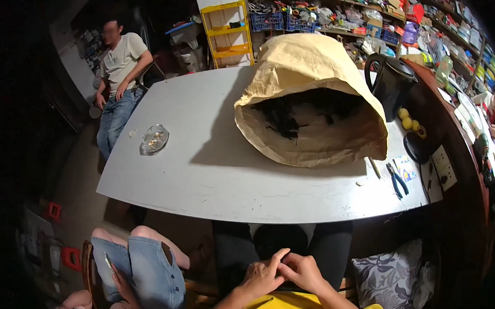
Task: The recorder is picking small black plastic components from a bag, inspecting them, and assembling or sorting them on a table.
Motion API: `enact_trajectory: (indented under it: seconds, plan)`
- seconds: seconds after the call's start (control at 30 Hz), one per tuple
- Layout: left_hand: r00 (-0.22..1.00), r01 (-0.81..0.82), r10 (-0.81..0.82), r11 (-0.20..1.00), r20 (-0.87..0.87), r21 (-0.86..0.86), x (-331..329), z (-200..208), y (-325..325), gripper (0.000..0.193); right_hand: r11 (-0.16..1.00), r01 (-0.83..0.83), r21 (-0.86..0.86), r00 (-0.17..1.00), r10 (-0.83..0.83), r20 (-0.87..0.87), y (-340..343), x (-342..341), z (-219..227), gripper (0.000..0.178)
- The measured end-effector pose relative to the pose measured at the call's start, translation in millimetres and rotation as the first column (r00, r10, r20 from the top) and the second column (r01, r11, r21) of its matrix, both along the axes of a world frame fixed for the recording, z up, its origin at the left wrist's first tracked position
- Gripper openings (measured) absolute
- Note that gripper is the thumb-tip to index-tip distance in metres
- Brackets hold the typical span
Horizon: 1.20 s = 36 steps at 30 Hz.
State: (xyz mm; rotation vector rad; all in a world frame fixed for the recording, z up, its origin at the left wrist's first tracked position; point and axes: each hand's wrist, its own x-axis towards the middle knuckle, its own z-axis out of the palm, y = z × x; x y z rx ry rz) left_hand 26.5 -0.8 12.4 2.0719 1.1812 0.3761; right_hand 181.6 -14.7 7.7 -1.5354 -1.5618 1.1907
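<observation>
Fingertips meeting, low in the middle: the bare left hand (262,274) and the bare right hand (304,271) are being held together above the lap, over legs in dark trousers (233,250). The fingers are being curled narrowly inward, one left finger being angled out straighter; whether anything small is being pinched between them cannot be told.

Now outward! Ahead and slightly to the right, well apart from both hands, a big, crumpled tan paper bag (309,59) is being carried by the pale grey, dark-edged desk (177,181). Its gaping mouth is being turned toward the hands, ragged black pieces (282,123) being shown inside; its long axis, it seems, is running away from them. By a little, the right hand is being judged the nearer. Both forearms are being slanted inward from the lower edge, the hands being held short of the desk's front edge.

Farther out, blue-handled pliers (398,183) and a black kettle (395,83) are being seen right of the bag, a clear glass ashtray (155,140) well to its left.
</observation>
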Motion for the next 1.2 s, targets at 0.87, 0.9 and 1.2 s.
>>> enact_trajectory:
  seconds: [0.87, 0.9, 1.2]
  plan:
    - [0.601, -0.049, 0.314, 0.932, 0.735, -0.359, 9.9, 11.2, 22.9, 0.015, 0.865, 0.272, 0.421, 0.952, -0.177, -0.251, 7.0, -5.5, 26.4, 0.008]
    - [0.550, -0.045, 0.338, 0.925, 0.764, -0.377, 14.2, 4.3, 21.4, 0.011, 0.838, 0.306, 0.453, 0.949, -0.230, -0.215, 7.1, -7.8, 26.9, 0.007]
    - [0.606, 0.049, 0.347, 0.882, 0.716, -0.469, 18.3, -24.7, 31.2, 0.012, 0.852, 0.290, 0.435, 0.955, -0.288, -0.072, 7.4, -4.7, 5.2, 0.009]
